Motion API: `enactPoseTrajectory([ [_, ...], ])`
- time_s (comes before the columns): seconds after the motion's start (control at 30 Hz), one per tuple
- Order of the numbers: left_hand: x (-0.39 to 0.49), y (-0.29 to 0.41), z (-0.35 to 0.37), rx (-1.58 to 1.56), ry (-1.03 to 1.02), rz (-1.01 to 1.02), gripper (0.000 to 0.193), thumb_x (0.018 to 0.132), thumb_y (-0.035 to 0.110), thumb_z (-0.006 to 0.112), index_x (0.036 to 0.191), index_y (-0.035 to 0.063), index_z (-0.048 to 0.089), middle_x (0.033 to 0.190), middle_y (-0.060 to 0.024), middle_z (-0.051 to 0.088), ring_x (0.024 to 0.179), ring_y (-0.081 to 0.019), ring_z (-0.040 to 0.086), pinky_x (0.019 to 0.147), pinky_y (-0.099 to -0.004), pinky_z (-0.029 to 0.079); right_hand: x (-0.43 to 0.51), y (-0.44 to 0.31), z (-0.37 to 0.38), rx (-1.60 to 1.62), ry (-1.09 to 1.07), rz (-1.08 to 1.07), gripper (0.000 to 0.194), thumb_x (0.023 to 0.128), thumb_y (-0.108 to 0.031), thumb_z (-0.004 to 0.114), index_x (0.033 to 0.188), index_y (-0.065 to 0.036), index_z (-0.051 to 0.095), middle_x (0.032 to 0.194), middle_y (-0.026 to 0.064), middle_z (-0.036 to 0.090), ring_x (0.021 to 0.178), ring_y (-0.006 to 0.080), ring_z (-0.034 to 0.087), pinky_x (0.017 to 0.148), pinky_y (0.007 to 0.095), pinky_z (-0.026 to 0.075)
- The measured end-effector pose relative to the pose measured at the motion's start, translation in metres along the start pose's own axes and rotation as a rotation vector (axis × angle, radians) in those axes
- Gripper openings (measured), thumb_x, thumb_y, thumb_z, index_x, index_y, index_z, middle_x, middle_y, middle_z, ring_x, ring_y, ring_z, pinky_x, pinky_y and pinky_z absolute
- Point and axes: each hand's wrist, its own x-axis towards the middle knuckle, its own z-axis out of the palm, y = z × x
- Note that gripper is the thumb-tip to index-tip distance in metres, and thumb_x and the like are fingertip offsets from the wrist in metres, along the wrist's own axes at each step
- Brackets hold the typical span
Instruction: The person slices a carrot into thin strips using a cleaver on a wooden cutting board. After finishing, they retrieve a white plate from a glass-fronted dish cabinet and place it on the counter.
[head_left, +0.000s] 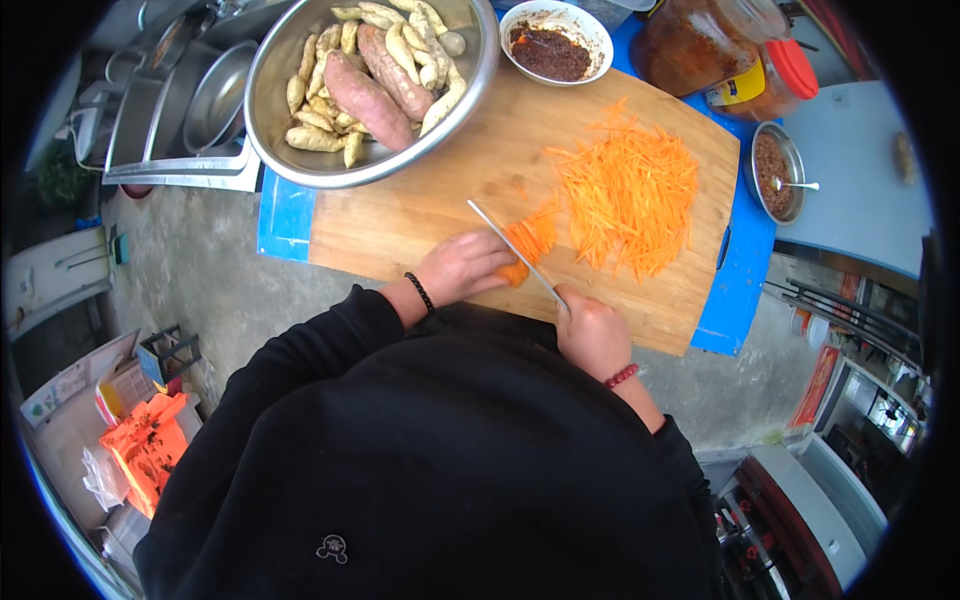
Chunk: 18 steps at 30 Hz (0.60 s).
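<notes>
My right hand (595, 334) is closed around the handle of a kitchen knife (517, 252), whose blade points up and left over a wooden cutting board (420, 217). Left of the blade, my left hand (469, 262) presses its fingertips on a piece of carrot (514, 273). Thin carrot slices or strips (534, 229) lie against the blade's right side. Farther right on the board is a large heap of shredded carrot (634, 196). The knife's handle is mostly hidden in my right hand.
A steel basin (367, 176) with sweet potatoes and small tubers stands on the board's upper left. Beyond the board are a white bowl of dark paste (555, 71), large jars (694, 45) and a steel bowl with a spoon (795, 184). A sink (135, 124) is at upper left.
</notes>
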Motion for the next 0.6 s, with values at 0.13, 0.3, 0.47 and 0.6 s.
enactPoseTrajectory([
  [0.13,-0.004,-0.002,0.002,-0.004,-0.044,-0.030,0.039,0.083,0.024,0.079,0.119,0.0096,0.070,0.117,-0.0078,0.067,0.108,-0.0287,0.065,0.089,-0.0410,0.056,-0.002,-0.007,-0.007,-0.070,-0.083,0.034,0.019,0.087,-0.010,0.059,0.102,-0.014,0.071,0.075,0.0198,0.070,0.069,0.0399,0.070,0.062,0.0510,0.056],
  [0.3,-0.002,-0.001,-0.001,-0.017,-0.030,-0.027,0.039,0.081,0.023,0.081,0.116,0.0085,0.072,0.112,-0.0088,0.068,0.104,-0.0299,0.066,0.087,-0.0412,0.056,0.005,-0.013,-0.001,-0.110,-0.147,0.103,0.021,0.086,-0.010,0.061,0.104,-0.014,0.072,0.076,0.0204,0.070,0.069,0.0404,0.070,0.063,0.0524,0.056],
  [0.47,0.004,0.001,-0.001,-0.034,0.025,0.012,0.039,0.079,0.023,0.084,0.112,0.0069,0.073,0.106,-0.0106,0.069,0.099,-0.0323,0.067,0.084,-0.0421,0.056,0.012,-0.005,0.008,-0.015,-0.014,0.033,0.016,0.087,-0.011,0.058,0.098,-0.009,0.070,0.077,0.0220,0.070,0.071,0.0404,0.071,0.064,0.0527,0.056],
  [0.6,0.001,0.000,0.000,-0.025,0.011,0.009,0.040,0.080,0.023,0.082,0.115,0.0078,0.072,0.109,-0.0096,0.069,0.101,-0.0312,0.067,0.084,-0.0415,0.056,-0.001,-0.005,-0.001,0.019,0.010,0.029,0.016,0.085,-0.010,0.061,0.098,-0.010,0.071,0.074,0.0213,0.070,0.071,0.0399,0.071,0.063,0.0528,0.056],
])
